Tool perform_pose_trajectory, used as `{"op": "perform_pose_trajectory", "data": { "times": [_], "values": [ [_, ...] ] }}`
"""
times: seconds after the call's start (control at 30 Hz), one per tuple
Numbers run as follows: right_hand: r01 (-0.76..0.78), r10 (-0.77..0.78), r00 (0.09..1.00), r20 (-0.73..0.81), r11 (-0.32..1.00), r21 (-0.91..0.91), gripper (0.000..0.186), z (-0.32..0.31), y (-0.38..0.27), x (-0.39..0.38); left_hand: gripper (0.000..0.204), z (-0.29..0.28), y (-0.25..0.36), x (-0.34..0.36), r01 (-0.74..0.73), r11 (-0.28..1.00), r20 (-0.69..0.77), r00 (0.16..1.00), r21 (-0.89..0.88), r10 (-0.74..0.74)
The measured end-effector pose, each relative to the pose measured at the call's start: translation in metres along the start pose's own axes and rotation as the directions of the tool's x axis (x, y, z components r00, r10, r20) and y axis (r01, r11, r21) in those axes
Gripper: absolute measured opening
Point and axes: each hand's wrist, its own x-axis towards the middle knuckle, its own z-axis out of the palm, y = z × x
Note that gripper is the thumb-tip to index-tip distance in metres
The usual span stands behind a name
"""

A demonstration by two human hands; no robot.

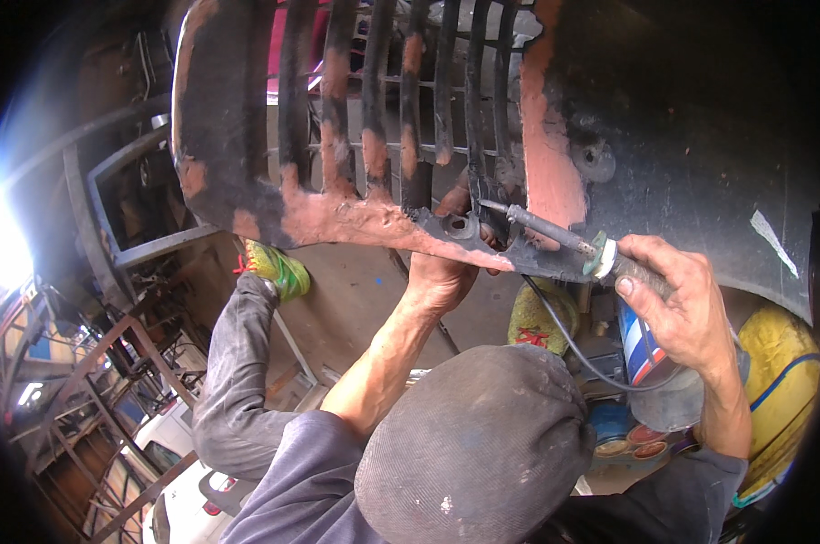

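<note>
Head view: a dark, slatted panel [673, 136] spans the upper frame, with slats [373, 82] toward its left end and pink patches [355, 218] along its lower left edge, on several slats, and in a broad band to the right of them. Below the panel's lower left edge, a bent leg [233, 376] in dark trousers reaches the floor. A grey cap [473, 444], pale-flecked, occupies the lower centre. A yellow sack-like item [777, 376] lies beneath the panel's lower right corner. Two yellow-green shoes with red laces are seen under the lower edge, one [287, 272] at the left and one [546, 313], partly covered, near the middle. The right hand [686, 295], just below the panel's lower edge, has its fingers closed around the handle of a soldering iron [559, 231]; the shank slants up and leftward across that edge. The left hand [441, 279] comes up from below at mid-edge, its fingers partly hidden behind the panel; whether they grip cannot be told. A dark cable [582, 355] loops below. The iron's tip [490, 205] is beside a round hole [458, 224] near the lower edge; contact is unclear.
</note>
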Motion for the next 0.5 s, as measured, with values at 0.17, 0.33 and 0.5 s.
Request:
{"op": "perform_pose_trajectory", "data": {
  "times": [0.17,0.33,0.5],
  "values": [
    [-0.083,0.078,0.995,0.067,0.994,0.070,0.025,-0.002,-0.005,0.000,0.068,0.009,0.009,-0.004,0.061,0.996,-0.037,0.997,-0.060,-0.063],
    [-0.092,0.093,0.993,0.067,0.995,-0.025,0.028,-0.001,-0.007,0.005,0.064,0.020,0.009,0.001,-0.032,0.997,-0.061,0.998,-0.063,0.028],
    [-0.088,0.092,0.995,0.042,0.993,-0.084,0.030,0.001,-0.006,0.009,0.069,0.000,-0.001,0.001,0.023,0.985,0.009,1.000,-0.168,-0.021]
  ]
}}
